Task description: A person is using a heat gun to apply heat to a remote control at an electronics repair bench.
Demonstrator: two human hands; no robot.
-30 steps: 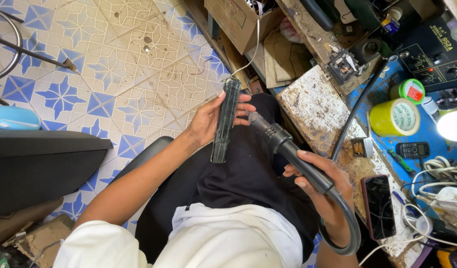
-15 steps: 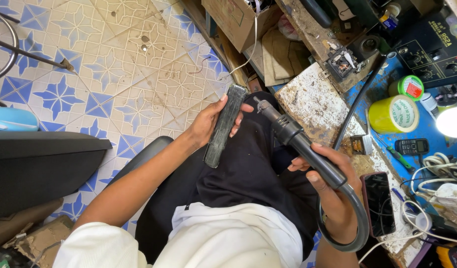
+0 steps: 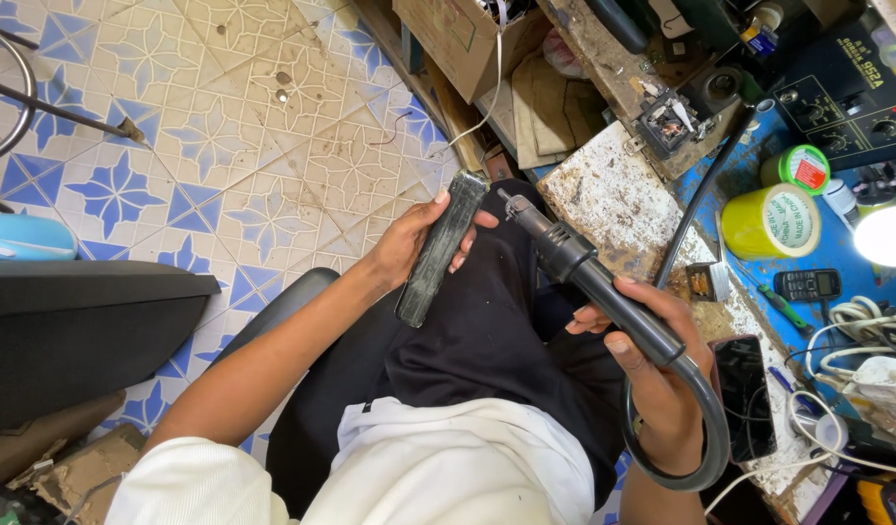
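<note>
Hands are gripping: left hand (image 3: 409, 243) clasping a dark bar (image 3: 440, 248) lengthwise, right hand (image 3: 652, 360) aiming a hot-air wand (image 3: 589, 282) nozzle just beside its top end

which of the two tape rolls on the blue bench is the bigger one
The yellow tape roll is bigger; the smaller green-rimmed tape roll with a red and white top sits just behind it.

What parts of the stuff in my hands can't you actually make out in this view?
- Long dark device, head view: its underside is covered by the left hand.
- Hot-air wand: its mid-handle is wrapped by the right hand; the nozzle tip is too small to read.
- Hose: its far end passes behind the forearm.
</note>
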